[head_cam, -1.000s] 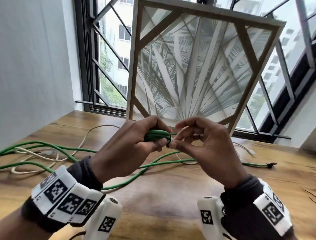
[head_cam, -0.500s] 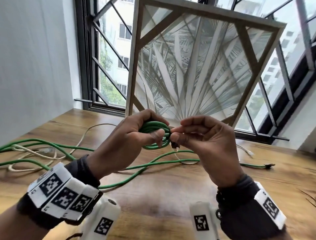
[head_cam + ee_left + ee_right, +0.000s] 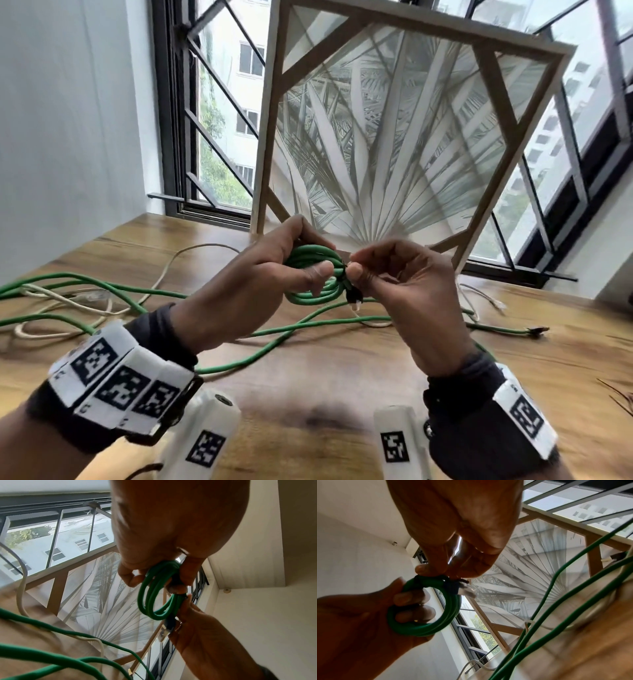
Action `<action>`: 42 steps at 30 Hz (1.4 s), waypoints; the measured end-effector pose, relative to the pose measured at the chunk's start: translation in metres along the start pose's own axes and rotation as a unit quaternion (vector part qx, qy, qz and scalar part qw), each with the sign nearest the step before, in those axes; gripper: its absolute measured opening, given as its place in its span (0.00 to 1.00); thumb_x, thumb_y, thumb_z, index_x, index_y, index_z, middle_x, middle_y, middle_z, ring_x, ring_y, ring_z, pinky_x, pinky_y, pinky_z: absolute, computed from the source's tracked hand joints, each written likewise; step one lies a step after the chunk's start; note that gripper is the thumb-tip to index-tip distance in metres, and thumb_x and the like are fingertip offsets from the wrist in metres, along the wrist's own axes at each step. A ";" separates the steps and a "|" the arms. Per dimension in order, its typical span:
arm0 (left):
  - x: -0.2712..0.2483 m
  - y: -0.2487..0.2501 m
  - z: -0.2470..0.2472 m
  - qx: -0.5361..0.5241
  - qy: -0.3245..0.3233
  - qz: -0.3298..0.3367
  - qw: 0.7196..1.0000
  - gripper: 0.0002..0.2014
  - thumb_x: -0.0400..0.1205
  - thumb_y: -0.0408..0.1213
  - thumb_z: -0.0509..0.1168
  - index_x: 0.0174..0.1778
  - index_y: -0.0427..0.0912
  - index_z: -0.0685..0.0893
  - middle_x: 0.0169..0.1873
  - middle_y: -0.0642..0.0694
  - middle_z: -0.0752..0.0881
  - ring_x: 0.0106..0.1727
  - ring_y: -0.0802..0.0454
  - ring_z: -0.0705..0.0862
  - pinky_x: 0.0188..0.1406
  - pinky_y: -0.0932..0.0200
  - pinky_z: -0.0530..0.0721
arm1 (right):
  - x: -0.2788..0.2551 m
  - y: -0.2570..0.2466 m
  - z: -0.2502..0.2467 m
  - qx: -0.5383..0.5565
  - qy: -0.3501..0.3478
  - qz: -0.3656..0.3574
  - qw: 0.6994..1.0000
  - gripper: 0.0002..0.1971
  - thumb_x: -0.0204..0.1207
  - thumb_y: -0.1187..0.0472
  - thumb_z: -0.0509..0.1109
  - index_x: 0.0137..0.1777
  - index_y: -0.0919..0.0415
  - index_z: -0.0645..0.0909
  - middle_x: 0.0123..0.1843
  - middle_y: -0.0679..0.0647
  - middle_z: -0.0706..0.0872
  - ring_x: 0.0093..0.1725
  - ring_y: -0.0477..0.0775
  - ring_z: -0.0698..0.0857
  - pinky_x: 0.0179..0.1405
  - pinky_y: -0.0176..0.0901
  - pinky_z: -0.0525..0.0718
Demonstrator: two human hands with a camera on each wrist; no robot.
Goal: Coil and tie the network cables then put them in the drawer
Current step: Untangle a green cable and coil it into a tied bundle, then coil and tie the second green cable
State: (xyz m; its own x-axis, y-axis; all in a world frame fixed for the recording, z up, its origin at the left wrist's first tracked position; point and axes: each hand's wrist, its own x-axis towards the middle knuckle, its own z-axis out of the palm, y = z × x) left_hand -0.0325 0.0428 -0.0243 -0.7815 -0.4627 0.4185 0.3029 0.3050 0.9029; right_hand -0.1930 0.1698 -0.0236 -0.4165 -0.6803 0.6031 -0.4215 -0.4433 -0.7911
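Wooden table (image 3: pixel 308 394) by a barred window; a framed palm-leaf print (image 3: pixel 394 137) leans at the far side. Left hand (image 3: pixel 239 294) grips a small green cable coil (image 3: pixel 317 274) held above the table centre, fingers curled through it. Right hand (image 3: pixel 404 291) pinches the plug end (image 3: pixel 352 301) against the coil. Judged: coiling done, tie not yet secured. Loose green cable (image 3: pixel 68 284) and white cable (image 3: pixel 61 298) lie left, uncoiled. No drawer in view.

Wooden table (image 3: pixel 342 370) bears loose green cables (image 3: pixel 260 349) (white cable (image 3: pixel 61 294) too)
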 end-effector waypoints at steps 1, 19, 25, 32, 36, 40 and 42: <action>0.001 0.000 0.000 0.006 0.006 0.002 1.000 0.11 0.78 0.38 0.71 0.54 0.41 0.82 0.37 0.46 0.86 0.39 0.55 0.82 0.41 0.61 0.80 | -0.001 -0.001 0.001 -0.008 0.003 -0.010 1.000 0.05 0.69 0.69 0.83 0.42 0.64 0.91 0.36 0.61 0.92 0.32 0.61 0.91 0.36 0.55 0.90; 0.003 -0.008 0.001 0.047 0.083 -0.013 0.995 0.12 0.80 0.47 0.70 0.55 0.46 0.84 0.36 0.47 0.89 0.42 0.53 0.87 0.48 0.51 0.81 | -0.006 -0.014 0.003 -0.405 -0.039 -0.128 0.905 0.10 0.75 0.48 0.77 0.55 0.46 0.93 0.49 0.40 0.84 0.49 0.44 0.85 0.45 0.51 0.86; 0.001 -0.010 0.006 0.029 0.095 -0.047 0.994 0.12 0.82 0.49 0.71 0.57 0.47 0.84 0.38 0.48 0.89 0.42 0.52 0.85 0.46 0.52 0.82 | -0.008 -0.014 0.005 -0.453 -0.118 -0.074 0.881 0.24 0.78 0.40 0.70 0.74 0.42 0.85 0.60 0.39 0.84 0.59 0.45 0.83 0.59 0.49 0.82; 0.005 0.004 -0.001 -0.097 0.102 -0.128 0.982 0.20 0.84 0.43 0.67 0.64 0.31 0.82 0.35 0.45 0.84 0.31 0.55 0.78 0.36 0.59 0.79 | -0.002 -0.010 -0.003 -0.266 -0.058 0.006 0.962 0.14 0.77 0.53 0.80 0.63 0.45 0.89 0.46 0.41 0.92 0.47 0.42 0.90 0.48 0.41 0.88; 0.007 0.005 -0.009 -0.150 0.107 -0.186 0.965 0.14 0.88 0.41 0.66 0.61 0.33 0.85 0.38 0.42 0.83 0.32 0.51 0.80 0.32 0.59 0.86 | -0.004 -0.008 0.000 -0.139 -0.075 0.068 0.985 0.14 0.75 0.56 0.83 0.59 0.53 0.89 0.44 0.52 0.95 0.44 0.56 0.95 0.45 0.60 0.94; 0.007 0.001 -0.020 -0.069 0.068 -0.225 0.970 0.16 0.86 0.48 0.68 0.56 0.36 0.85 0.42 0.40 0.86 0.33 0.50 0.85 0.29 0.58 0.83 | -0.008 -0.005 0.010 -0.073 -0.053 0.134 0.987 0.09 0.73 0.65 0.84 0.52 0.62 0.91 0.40 0.60 0.95 0.40 0.60 0.95 0.43 0.57 0.94; 0.006 0.003 -0.025 0.021 0.036 -0.237 0.971 0.23 0.86 0.58 0.65 0.60 0.39 0.85 0.45 0.42 0.89 0.37 0.50 0.88 0.33 0.56 0.86 | -0.006 -0.004 0.010 -0.047 -0.046 0.185 0.980 0.07 0.73 0.69 0.83 0.50 0.67 0.91 0.39 0.64 0.94 0.37 0.61 0.94 0.39 0.54 0.93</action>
State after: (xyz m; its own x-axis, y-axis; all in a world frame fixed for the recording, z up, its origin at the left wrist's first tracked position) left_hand -0.0227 0.0196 -0.0166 -0.7867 -0.6164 -0.0348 -0.1045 0.0774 0.9915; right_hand -0.1811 0.1702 -0.0253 -0.4819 -0.8365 0.2607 -0.3284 -0.1034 -0.9388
